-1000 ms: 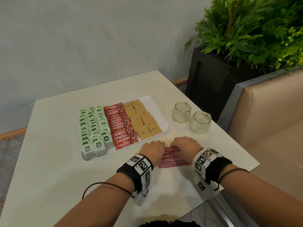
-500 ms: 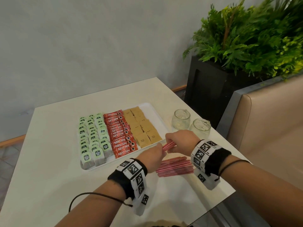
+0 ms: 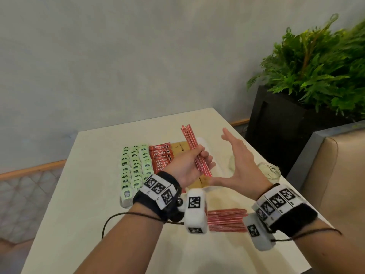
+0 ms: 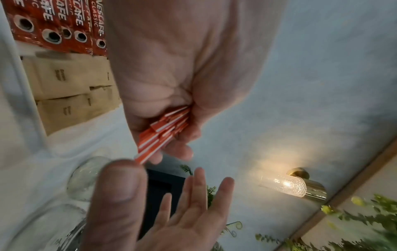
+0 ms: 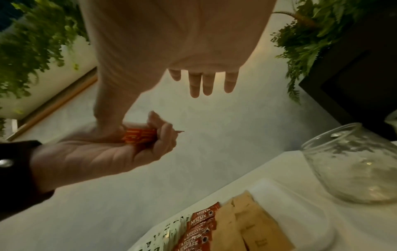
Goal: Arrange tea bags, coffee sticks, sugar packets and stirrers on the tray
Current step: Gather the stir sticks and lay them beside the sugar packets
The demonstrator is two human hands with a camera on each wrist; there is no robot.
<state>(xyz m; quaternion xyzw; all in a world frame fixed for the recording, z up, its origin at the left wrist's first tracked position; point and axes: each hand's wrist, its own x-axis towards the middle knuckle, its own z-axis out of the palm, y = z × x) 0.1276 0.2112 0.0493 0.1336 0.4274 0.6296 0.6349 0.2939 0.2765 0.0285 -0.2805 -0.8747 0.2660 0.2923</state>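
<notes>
A bundle of red stirrers (image 3: 195, 151) held upright over the tray, in the left hand.

The left hand (image 3: 187, 167) has its fingers curled round the lower part of the bundle, whose top leans toward 11 o'clock above the white tray (image 3: 219, 169). The right hand (image 3: 241, 165) stands just beside it at 3 o'clock, flat, fingers straight and holding nothing, its thumb tip at the bundle's lower end. On the tray lie green tea bags (image 3: 136, 167) in rows at 9 o'clock, red coffee sticks (image 3: 161, 157) in the middle and brown sugar packets (image 3: 180, 148) next to them. A second pile of stirrers (image 3: 227, 220) lies flat on the table (image 3: 79, 214) at 6 o'clock, between the wrists. Two glass jars (image 3: 269, 171) stand at 3 o'clock, off the tray; a potted plant (image 3: 316, 76) stands beyond the table at 2 o'clock.
</notes>
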